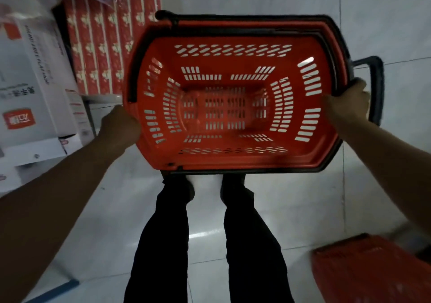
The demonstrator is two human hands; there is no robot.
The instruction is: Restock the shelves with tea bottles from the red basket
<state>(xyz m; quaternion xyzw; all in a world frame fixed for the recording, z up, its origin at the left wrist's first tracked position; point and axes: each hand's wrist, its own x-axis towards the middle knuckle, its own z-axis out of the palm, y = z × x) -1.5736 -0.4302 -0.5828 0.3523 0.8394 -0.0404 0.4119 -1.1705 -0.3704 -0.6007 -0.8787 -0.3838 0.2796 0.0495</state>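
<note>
We hold the red basket (221,36) over the floor (384,11), above our legs (163,244). Our left hand (121,125) grips its left rim and our right hand (347,102) its right rim, fingers (358,85) curled round.

Counts: red baskets 2, held basket (233,34) and second basket (373,270). Hands 2, left hand (121,125) and right hand (347,103). White boxes (35,81): at least 2.
</note>
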